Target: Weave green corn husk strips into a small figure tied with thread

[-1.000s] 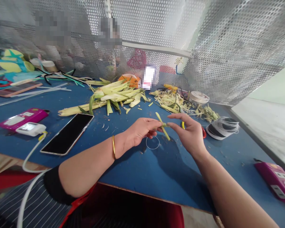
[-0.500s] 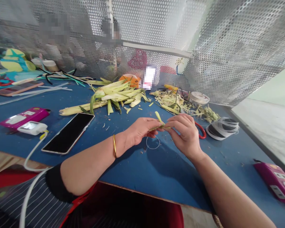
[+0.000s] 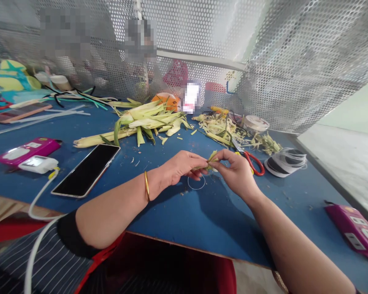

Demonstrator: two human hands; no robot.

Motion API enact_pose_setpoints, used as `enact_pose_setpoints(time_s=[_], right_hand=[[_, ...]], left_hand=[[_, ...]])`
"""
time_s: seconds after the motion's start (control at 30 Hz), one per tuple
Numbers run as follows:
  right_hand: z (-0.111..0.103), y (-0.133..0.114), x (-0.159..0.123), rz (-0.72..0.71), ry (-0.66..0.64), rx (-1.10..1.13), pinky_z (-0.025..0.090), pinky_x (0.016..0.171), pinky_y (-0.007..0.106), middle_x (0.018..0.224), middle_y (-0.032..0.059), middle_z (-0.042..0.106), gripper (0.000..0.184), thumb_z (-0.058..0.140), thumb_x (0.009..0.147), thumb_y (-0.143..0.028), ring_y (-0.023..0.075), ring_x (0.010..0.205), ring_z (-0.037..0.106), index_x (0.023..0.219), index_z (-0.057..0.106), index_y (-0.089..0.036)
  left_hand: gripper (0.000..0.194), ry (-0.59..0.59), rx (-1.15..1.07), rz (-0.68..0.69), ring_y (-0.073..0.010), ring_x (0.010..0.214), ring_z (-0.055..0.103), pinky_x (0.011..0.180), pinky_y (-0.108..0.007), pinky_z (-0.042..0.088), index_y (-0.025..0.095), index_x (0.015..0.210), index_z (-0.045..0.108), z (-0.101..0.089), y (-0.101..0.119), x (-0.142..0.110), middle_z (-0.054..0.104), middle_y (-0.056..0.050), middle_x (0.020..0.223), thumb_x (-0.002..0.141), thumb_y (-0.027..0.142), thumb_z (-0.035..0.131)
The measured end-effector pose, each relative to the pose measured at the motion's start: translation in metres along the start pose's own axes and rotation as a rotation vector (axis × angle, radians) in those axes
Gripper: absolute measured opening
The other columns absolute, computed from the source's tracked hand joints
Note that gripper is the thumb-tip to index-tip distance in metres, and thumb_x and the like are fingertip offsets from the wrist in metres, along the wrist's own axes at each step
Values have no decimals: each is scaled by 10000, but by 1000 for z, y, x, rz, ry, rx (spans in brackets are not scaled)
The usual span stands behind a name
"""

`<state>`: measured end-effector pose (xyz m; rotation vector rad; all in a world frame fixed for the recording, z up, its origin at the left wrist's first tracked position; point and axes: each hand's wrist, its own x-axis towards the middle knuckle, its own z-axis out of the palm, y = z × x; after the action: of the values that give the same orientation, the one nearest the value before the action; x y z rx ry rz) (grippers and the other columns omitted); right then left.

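Note:
My left hand (image 3: 187, 165), with a gold bangle at its wrist, is closed on a small bundle of green corn husk (image 3: 213, 157). Fingers of my right hand (image 3: 233, 167) pinch the same husk from the other side. A thin white thread (image 3: 197, 188) hangs in a loop beneath the left fingers. Behind my hands lies a pile of pale green corn husks (image 3: 156, 118). Red-handled scissors (image 3: 255, 164) rest just right of my right hand, partly hidden by it. Beyond them stands a spool of white thread (image 3: 285, 162) with a dark core.
Husk scraps (image 3: 223, 128) lie at the back right near a roll of tape (image 3: 255, 123). A black-screened phone (image 3: 87, 169) and a magenta power strip (image 3: 29, 151) with a white charger are at left. Another magenta power strip (image 3: 355, 228) sits at right. A perforated metal screen (image 3: 196, 36) borders the back.
My right hand has shifted its grip on the husk, and the strip that stuck up is now folded between the fingers. More of the scissors shows. The left hand stays nearly still.

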<state>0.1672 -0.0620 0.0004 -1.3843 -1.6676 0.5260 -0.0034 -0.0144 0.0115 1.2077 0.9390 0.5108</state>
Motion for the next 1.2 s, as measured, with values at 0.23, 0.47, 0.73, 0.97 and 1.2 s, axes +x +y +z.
enact_pose_setpoints(time_s=[0.23,0.47,0.73,0.97,1.2], right_hand=[[4,0,-1,-12,80,28,438,668,305,724,-9,622,96,640,758,-247,163,695,581,790,552,-224],[3,0,3,58,16,147,417,631,310,662,-21,582,155,649,745,-282,148,630,521,872,653,-193],[8,3,3,155,291,468,366,549,272,660,-20,584,136,731,700,-285,123,591,488,765,649,-197],[17,1,0,133,290,481,369,537,251,659,-27,580,106,725,718,-255,110,591,487,768,658,-190],[18,-4,-4,44,330,242,425,605,273,696,-16,631,25,663,772,-225,135,636,550,768,655,-202]], left_hand=[[114,-15,-17,-26,-93,543,563,578,-250,495,123,773,730,1,0,0,684,-59,698,757,199,646],[121,-21,-39,-25,-111,573,552,600,-284,492,117,755,705,1,-2,1,645,-48,679,774,220,643],[250,9,-155,287,-127,836,591,826,-285,439,154,862,728,6,-9,6,695,-32,894,671,301,794],[208,104,-180,407,-145,824,609,876,-336,433,155,769,692,15,-19,14,695,-14,801,629,250,813],[203,86,-322,291,-127,745,573,788,-309,429,130,753,694,17,-18,12,668,-22,763,616,231,803]])
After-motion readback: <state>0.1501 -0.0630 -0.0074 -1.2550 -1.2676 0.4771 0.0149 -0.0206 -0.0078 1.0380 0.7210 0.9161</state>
